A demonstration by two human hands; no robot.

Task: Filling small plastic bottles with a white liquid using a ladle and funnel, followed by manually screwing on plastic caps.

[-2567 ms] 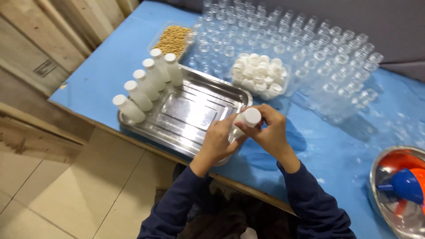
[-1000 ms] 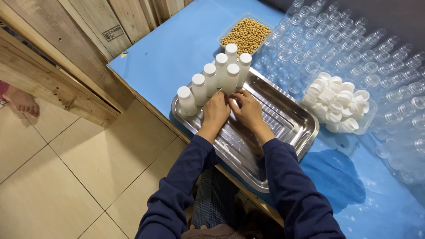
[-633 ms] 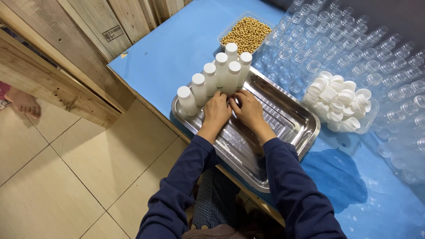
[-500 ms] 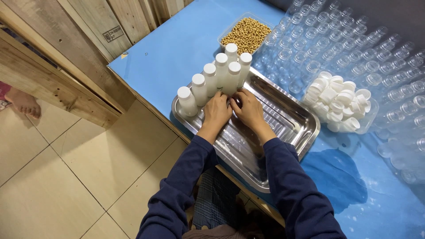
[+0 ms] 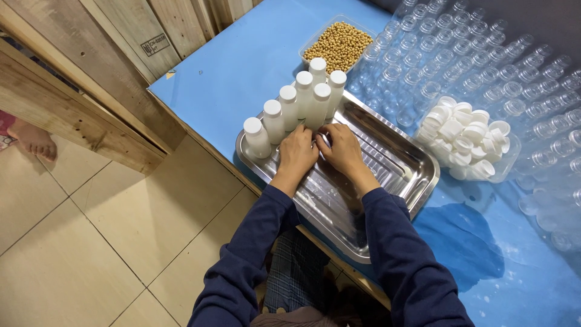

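Over steel tray (image 5: pixel 387 181), fingers (image 5: pixel 324 134) of both hands curl at base of capped white bottle (image 5: pixel 318 106); actual grip hidden, cannot tell. Left hand (image 5: pixel 296 152) and right hand (image 5: pixel 341 149) side by side, nearly touching. Bottle upright in tray's far corner, beside row of capped bottles (image 5: pixel 284 112). Beyond: tub of soybeans (image 5: pixel 340 43), tub of white caps (image 5: pixel 466 138), empty clear bottles (image 5: pixel 484 54) on blue desk (image 5: pixel 242 66).
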